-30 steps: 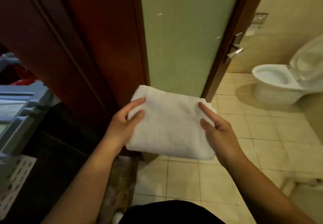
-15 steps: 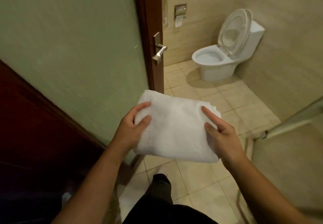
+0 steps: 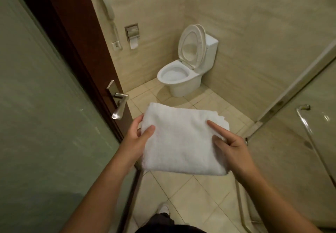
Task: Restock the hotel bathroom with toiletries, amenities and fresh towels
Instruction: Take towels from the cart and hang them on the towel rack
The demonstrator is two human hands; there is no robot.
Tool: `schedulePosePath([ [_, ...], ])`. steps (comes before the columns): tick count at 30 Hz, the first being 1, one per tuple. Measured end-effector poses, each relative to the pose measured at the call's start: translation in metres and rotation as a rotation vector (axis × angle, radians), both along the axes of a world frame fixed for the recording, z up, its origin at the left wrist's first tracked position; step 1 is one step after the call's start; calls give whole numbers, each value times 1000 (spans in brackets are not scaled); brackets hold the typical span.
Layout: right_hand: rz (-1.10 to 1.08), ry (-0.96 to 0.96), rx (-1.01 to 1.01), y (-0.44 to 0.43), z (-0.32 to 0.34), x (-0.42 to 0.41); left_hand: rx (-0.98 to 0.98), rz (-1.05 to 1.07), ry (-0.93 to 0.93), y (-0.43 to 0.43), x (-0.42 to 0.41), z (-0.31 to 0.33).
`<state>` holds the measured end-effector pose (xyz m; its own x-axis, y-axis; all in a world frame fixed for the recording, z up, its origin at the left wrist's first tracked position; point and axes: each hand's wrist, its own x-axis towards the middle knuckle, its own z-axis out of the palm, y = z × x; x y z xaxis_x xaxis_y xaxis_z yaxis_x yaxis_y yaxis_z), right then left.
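A folded white towel (image 3: pixel 181 140) is held flat at waist height in the middle of the head view. My left hand (image 3: pixel 139 138) grips its left edge, thumb on top and fingers underneath. My right hand (image 3: pixel 231 149) holds the right edge, with the index finger lying straight across the top of the towel and the other fingers under it. The underside of the towel is hidden.
A frosted glass door (image 3: pixel 45 105) in a dark wood frame stands open on the left, its metal handle (image 3: pixel 119 105) close to the towel. A white toilet (image 3: pixel 183 69) with its lid up sits ahead. Toilet roll holder (image 3: pixel 132 36) and wall phone (image 3: pixel 109 10) are on the left wall. A glass shower screen (image 3: pixel 298 123) is on the right.
The view has moved from the doorway into the bathroom; the cart on the left is gone and the toilet is now straight ahead. Both hands keep the same hold on the towel.
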<state>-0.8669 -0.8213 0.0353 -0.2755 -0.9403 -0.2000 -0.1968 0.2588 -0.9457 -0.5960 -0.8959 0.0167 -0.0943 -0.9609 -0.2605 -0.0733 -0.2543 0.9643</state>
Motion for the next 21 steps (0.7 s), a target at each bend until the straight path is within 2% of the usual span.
schedulePosePath([
  [8, -120, -10, 20, -60, -12, -3, -5, -146, 29, -84, -9, -1],
  [14, -138, -28, 36, -96, -26, -7, 7, -229, -28, -121, -15, -2],
  [18, -190, -88, 62, -123, -32, -14, 27, -211, 4, -147, -31, -2],
  [21, -209, -109, 62, -147, -40, -28, -12, -198, -46, -170, -50, 0],
])
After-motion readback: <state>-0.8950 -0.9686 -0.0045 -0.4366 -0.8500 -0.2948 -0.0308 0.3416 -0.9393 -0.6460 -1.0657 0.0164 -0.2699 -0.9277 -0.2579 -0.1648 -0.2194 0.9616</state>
